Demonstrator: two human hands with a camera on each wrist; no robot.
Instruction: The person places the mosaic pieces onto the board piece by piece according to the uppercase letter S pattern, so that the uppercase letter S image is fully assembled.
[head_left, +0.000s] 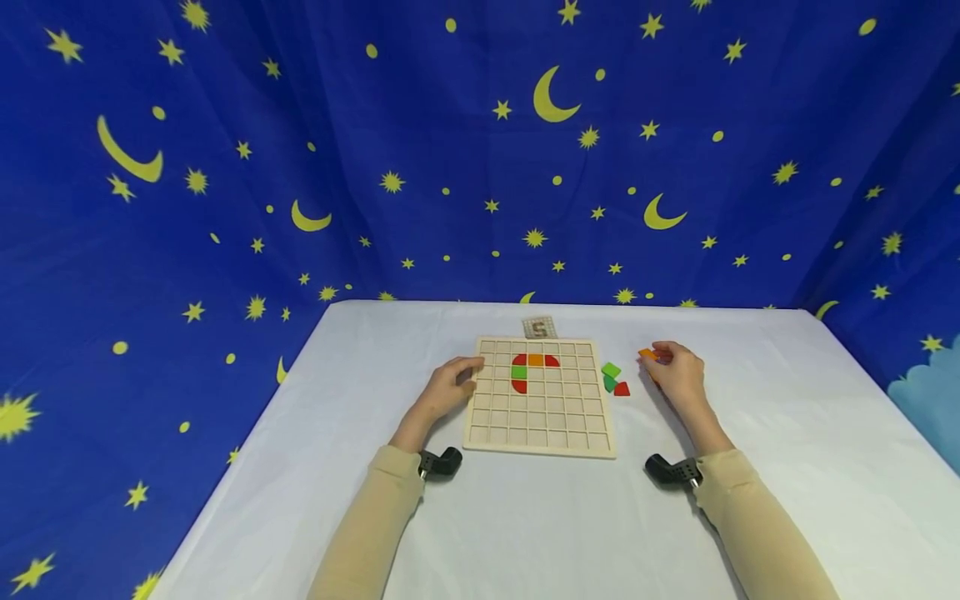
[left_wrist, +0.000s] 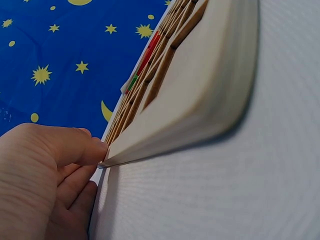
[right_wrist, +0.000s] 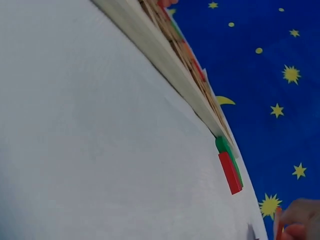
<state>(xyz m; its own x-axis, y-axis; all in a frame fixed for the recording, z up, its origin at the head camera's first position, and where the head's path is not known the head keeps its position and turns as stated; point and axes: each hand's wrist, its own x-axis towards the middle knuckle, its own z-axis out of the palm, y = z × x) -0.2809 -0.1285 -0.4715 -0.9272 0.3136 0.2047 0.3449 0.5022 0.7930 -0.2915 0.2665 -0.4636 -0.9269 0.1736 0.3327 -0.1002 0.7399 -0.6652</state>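
A square wooden grid board lies flat on the table. Set into its cells are an orange square, a light green square and several red rounded pieces. My left hand touches the board's left edge with fingertips and thumb; in the left wrist view the thumb meets the rim. Right of the board, my right hand pinches an orange piece between thumb and fingers. That piece shows only partly in the right wrist view, at the lower right corner.
Beside the board's right edge lie a light green piece, a darker green piece and a red piece. A small patterned card rests behind the board. White cloth covers the table; a blue starry curtain hangs behind.
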